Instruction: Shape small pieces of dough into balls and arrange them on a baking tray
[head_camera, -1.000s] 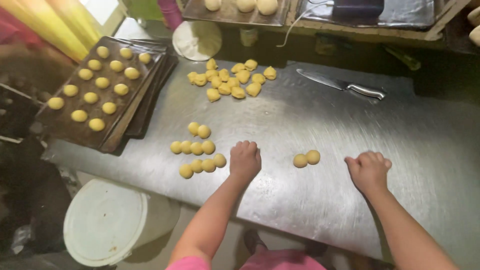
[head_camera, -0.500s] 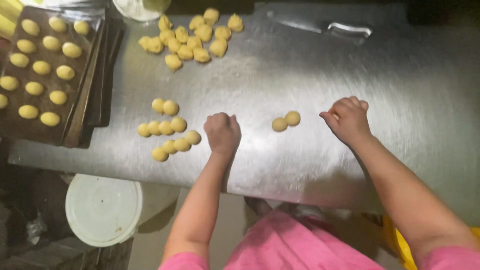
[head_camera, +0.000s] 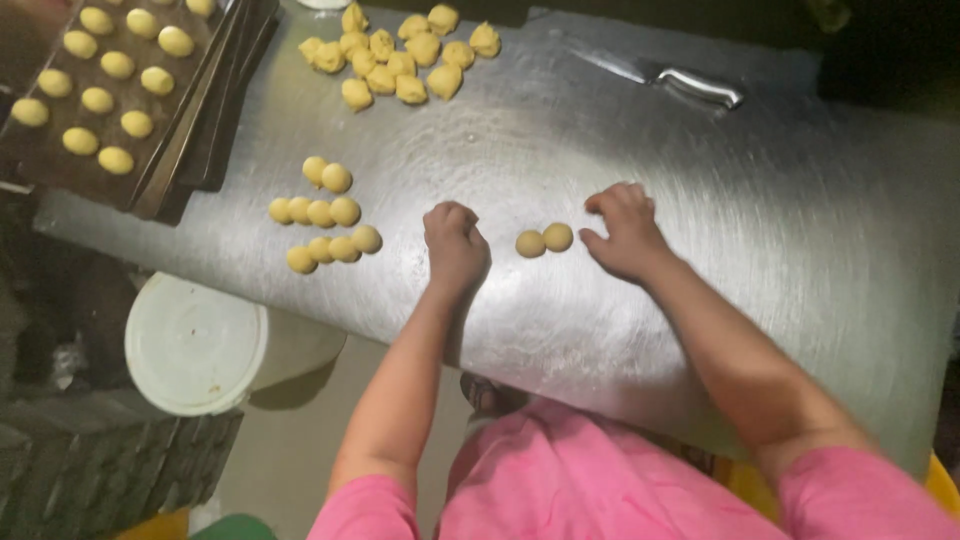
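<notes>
My left hand (head_camera: 455, 240) is cupped, fingers curled down on the steel table (head_camera: 780, 240), and my right hand (head_camera: 625, 232) likewise; I cannot tell whether either hides dough. Two rolled dough balls (head_camera: 545, 240) sit between them, untouched. To roll well, I would keep palms light and circling, clear of the finished cluster (head_camera: 325, 225) leftward.
</notes>
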